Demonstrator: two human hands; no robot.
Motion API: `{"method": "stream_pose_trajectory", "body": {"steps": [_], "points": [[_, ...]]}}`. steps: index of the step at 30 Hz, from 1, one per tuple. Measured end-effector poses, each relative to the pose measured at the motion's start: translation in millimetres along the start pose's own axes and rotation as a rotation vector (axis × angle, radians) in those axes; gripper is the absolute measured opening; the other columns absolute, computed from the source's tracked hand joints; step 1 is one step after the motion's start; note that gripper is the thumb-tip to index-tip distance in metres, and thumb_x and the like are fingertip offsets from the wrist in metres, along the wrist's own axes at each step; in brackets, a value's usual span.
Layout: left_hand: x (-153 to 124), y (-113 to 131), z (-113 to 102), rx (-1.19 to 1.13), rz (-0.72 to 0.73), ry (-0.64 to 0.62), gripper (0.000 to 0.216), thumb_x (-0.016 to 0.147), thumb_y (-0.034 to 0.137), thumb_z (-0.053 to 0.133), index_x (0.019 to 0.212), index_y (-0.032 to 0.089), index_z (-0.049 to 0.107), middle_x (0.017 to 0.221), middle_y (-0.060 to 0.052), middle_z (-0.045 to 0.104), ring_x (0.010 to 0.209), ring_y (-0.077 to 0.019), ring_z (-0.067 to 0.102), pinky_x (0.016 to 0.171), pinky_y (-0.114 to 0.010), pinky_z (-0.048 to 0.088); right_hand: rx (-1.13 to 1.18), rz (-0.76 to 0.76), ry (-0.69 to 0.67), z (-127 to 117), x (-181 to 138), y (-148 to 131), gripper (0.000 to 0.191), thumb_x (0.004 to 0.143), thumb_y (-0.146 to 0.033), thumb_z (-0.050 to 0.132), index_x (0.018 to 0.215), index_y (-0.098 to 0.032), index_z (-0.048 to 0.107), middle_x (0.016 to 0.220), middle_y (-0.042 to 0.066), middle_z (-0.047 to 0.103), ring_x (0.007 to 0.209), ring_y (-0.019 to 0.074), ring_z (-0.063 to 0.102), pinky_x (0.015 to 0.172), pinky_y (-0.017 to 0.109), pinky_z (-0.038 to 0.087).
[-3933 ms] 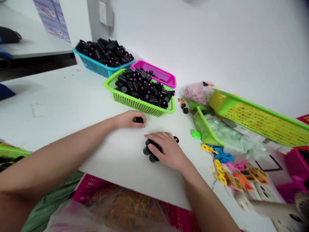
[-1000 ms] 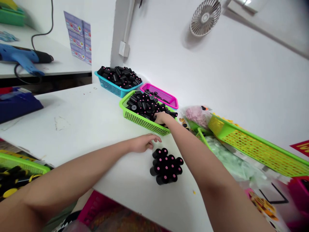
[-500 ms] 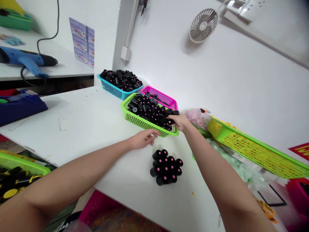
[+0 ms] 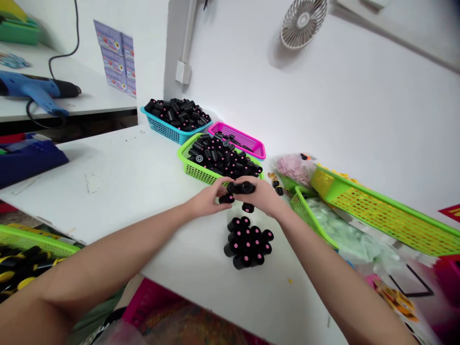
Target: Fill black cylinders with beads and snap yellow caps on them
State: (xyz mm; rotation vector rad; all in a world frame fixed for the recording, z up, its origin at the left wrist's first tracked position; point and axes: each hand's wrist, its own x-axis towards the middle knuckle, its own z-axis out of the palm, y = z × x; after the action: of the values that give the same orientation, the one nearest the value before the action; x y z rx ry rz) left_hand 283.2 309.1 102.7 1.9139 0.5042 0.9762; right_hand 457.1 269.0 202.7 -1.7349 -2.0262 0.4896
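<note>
Black caps (image 4: 247, 187) are held between both hands above the worktop (image 4: 122, 206), the left hand (image 4: 210, 198) with fingers curled around one, the right hand (image 4: 266, 195) gripping others, seemingly to steady them. Toward the worktop's front edge, a cap cluster (image 4: 247, 244) stands pink-dotted ends up, packed close, likely for mutual support.

- Hands: 2, i.e. L hand (image 4: 209, 199) + R hand (image 4: 264, 195)
- Held blk cyls (image 4: 247, 187): approx. 4 vis.
- Grouped blk cyls (image 4: 247, 244) on tbl (image 4: 118, 177): 12
- Baskets nr wall: 3, i.e. 1 blue basket (image 4: 163, 128), 1 pink basket (image 4: 251, 144), 1 grn basket (image 4: 197, 171); pcs inside too many to ct
- R-side grn baskets (image 4: 381, 203): 2
- Fan (image 4: 304, 20): 1
- Blue tool (image 4: 39, 91): 1
</note>
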Motion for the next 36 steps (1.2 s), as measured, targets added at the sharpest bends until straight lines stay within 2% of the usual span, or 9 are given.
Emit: {"method": "stream_pose_trajectory", "body": {"steps": [5, 10, 13, 19, 21, 23, 27, 32, 36], "points": [[-0.2, -12.4, 2.5, 0.013, -0.082, -0.191, 0.080, 0.069, 0.015, 0.073, 0.132, 0.025, 0.026, 0.095, -0.003, 0.064, 0.091, -0.0202, 0.064, 0.086, -0.039, 0.048, -0.340, -0.049, -0.103, -10.8, 1.9, 7.0, 0.030, 0.068, -0.009, 0.068, 0.093, -0.025, 0.075, 0.094, 0.002, 0.073, 0.091, 0.0219, 0.067, 0.084, 0.030, 0.048], [0.6, -21.7, 1.6, 0.012, -0.110, -0.232, 0.065, 0.069, 0.021, 0.077, 0.118, 0.025, 0.033, 0.099, -0.004, 0.067, 0.079, -0.0162, 0.061, 0.076, -0.034, 0.047, -0.578, -0.084, -0.191, 1.4, -6.9, 7.4, 0.045, 0.075, 0.004, 0.052, 0.102, -0.024, 0.073, 0.108, 0.005, 0.071, 0.098, 0.0207, 0.065, 0.086, 0.027, 0.046], [1.7, -24.2, -1.8, 0.027, -0.109, -0.226, 0.064, 0.072, 0.017, 0.072, 0.121, 0.026, 0.033, 0.101, -0.004, 0.066, 0.079, -0.0151, 0.059, 0.076, -0.033, 0.045, -0.705, -0.071, -0.202, 6.0, -10.0, -0.4, 0.047, 0.078, 0.007, 0.046, 0.105, -0.021, 0.072, 0.113, 0.009, 0.068, 0.101, 0.0235, 0.063, 0.085, 0.030, 0.047], [1.9, -23.3, -0.1, 0.083, -0.103, -0.229, 0.075, 0.067, 0.021, 0.077, 0.131, 0.025, 0.037, 0.103, -0.005, 0.063, 0.084, -0.0189, 0.058, 0.079, -0.036, 0.045, -0.865, 0.003, -0.273, 17.0, -3.8, -16.6, 0.022, 0.089, -0.004, 0.052, 0.098, -0.015, 0.070, 0.101, 0.012, 0.069, 0.103, 0.0244, 0.061, 0.083, 0.035, 0.051], [1.9, -22.2, 1.7, 0.086, -0.102, -0.225, 0.076, 0.068, 0.028, 0.078, 0.132, 0.023, 0.038, 0.116, -0.011, 0.061, 0.089, -0.0210, 0.059, 0.080, -0.038, 0.046, -0.882, 0.010, -0.304, 22.0, 0.3, -17.3, 0.013, 0.093, -0.017, 0.057, 0.100, -0.014, 0.067, 0.106, 0.009, 0.067, 0.102, 0.0212, 0.062, 0.087, 0.039, 0.052], [2.2, -22.1, 3.1, 0.083, -0.100, -0.222, 0.073, 0.072, 0.033, 0.075, 0.133, 0.021, 0.037, 0.126, -0.015, 0.057, 0.095, -0.0228, 0.059, 0.083, -0.040, 0.046, -0.870, 0.002, -0.341, 25.0, 5.1, -16.5, 0.018, 0.089, -0.025, 0.064, 0.102, -0.014, 0.066, 0.106, 0.008, 0.067, 0.099, 0.0200, 0.064, 0.087, 0.040, 0.052], [3.4, -25.8, 4.4, 0.091, -0.102, -0.245, 0.067, 0.081, 0.037, 0.068, 0.136, 0.020, 0.034, 0.128, -0.016, 0.060, 0.104, -0.0259, 0.061, 0.090, -0.043, 0.046, -0.764, -0.036, -0.436, 18.1, 14.5, -14.0, 0.027, 0.065, -0.016, 0.082, 0.089, -0.020, 0.074, 0.084, 0.005, 0.072, 0.082, 0.0217, 0.068, 0.076, 0.031, 0.052], [5.7, -28.4, 4.0, 0.188, -0.071, -0.266, 0.073, 0.082, 0.043, 0.066, 0.142, 0.019, 0.031, 0.137, -0.017, 0.053, 0.121, -0.0310, 0.053, 0.100, -0.047, 0.041, -0.633, -0.087, -0.381, -11.7, 16.5, -8.4, 0.020, 0.071, -0.009, 0.067, 0.084, -0.023, 0.074, 0.088, 0.002, 0.072, 0.086, 0.0207, 0.067, 0.075, 0.026, 0.049], [7.1, -23.3, 4.0, 0.298, -0.010, -0.303, 0.047, 0.094, 0.044, 0.045, 0.138, 0.026, 0.045, 0.146, -0.011, 0.046, 0.131, -0.0315, 0.043, 0.108, -0.050, 0.029, -0.572, -0.078, -0.322, -31.9, 5.9, 1.6, 0.031, 0.070, -0.004, 0.061, 0.092, -0.020, 0.073, 0.105, 0.006, 0.070, 0.098, 0.0209, 0.064, 0.084, 0.025, 0.047]]}}
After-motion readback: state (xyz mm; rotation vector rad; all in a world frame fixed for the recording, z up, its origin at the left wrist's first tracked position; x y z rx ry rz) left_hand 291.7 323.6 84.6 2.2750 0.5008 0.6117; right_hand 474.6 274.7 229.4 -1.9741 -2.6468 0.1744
